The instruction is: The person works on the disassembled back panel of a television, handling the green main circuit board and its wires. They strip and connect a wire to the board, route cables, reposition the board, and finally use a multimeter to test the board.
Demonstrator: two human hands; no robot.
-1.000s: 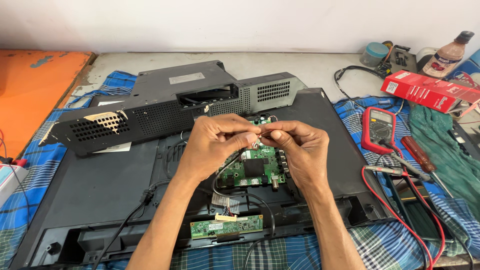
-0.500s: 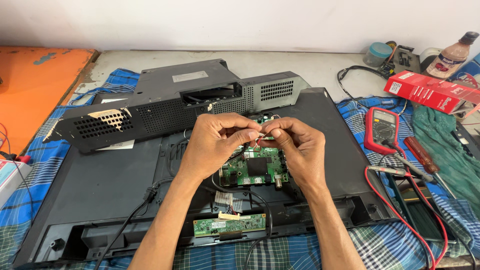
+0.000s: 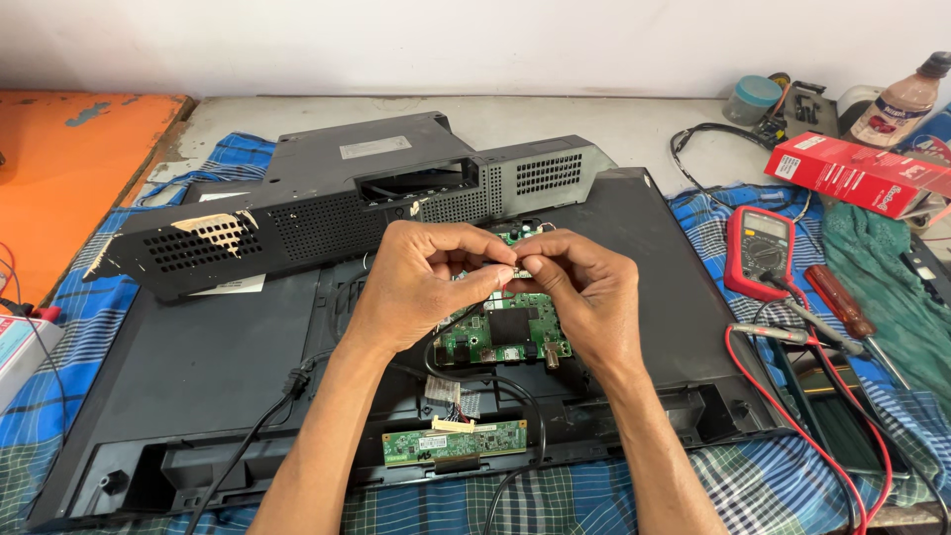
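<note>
Left hand (image 3: pixel 421 287) and right hand (image 3: pixel 584 297) are meeting fingertip to fingertip, fingers pinching together on a small pale connector (image 3: pixel 518 271), hovering just above the green rectangular circuit board (image 3: pixel 495 332) inside the black plastic TV back shell (image 3: pixel 228 357).

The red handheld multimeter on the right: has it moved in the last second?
No. The red handheld multimeter lies in the same spot beside the black television back panel's right edge.

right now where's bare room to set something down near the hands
The flat black back panel left of the left hand is bare, bordered by the perforated black cover above. The grey tabletop behind is bare too. Crowded: the right side, with red multimeter, red-handled screwdriver and red probe leads.
</note>
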